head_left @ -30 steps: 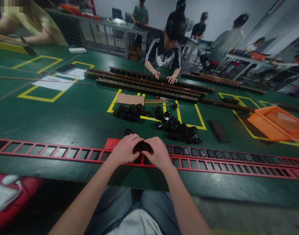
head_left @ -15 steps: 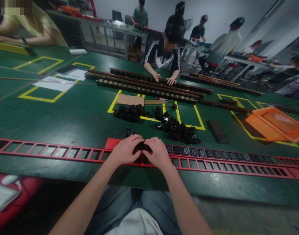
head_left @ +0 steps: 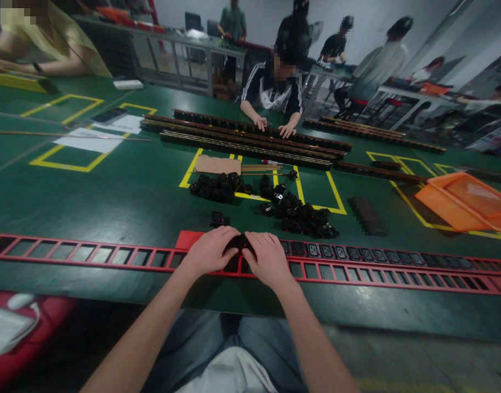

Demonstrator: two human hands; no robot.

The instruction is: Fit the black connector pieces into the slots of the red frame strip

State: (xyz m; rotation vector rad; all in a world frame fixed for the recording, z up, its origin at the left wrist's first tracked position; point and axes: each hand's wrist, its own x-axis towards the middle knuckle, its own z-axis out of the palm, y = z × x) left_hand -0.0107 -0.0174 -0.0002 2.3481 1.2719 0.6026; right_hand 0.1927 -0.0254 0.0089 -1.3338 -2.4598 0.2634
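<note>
My left hand (head_left: 211,251) and my right hand (head_left: 270,256) meet over the red slotted rails, fingers curled around a small black socket module (head_left: 242,240) between them. My fingers cover most of the module, so its seating in the rail is hidden. Right of my right hand, several black sockets (head_left: 340,252) sit in a row in the rear red rail. The front red rail (head_left: 98,255) shows open slots along its length. Just beyond my left fingers, a single black socket (head_left: 217,218) stands on the green table.
Loose black sockets (head_left: 291,207) lie in heaps ahead, near a piece of cardboard (head_left: 218,164). Long dark rails (head_left: 250,143) lie farther back, where a co-worker's hands (head_left: 288,131) rest. An orange basket (head_left: 451,204) is at the right.
Both hands stay at the same spot; my right hand has shifted slightly and its fingers have straightened a little. The view has moved slightly.
</note>
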